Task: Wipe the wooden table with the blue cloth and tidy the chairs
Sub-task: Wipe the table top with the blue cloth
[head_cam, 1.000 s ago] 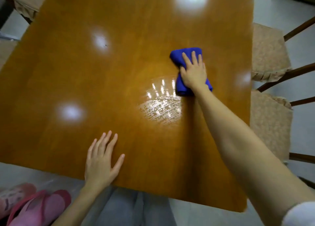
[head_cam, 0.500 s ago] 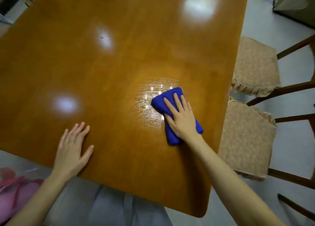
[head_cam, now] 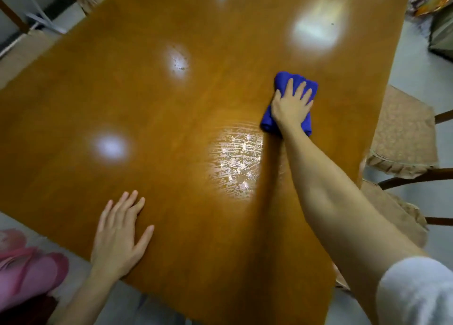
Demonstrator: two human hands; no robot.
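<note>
Head view: streaked wooden table [head_cam: 171, 118]; left hand [head_cam: 120, 236] flat, right hand [head_cam: 291, 104] flat on cloth [head_cam: 282, 79].

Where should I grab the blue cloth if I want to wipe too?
Best from above: the blue cloth is a folded pad lying flat on the table, so put your palm on its middle, as the right hand does, and curl fingers over its long edges.
</note>
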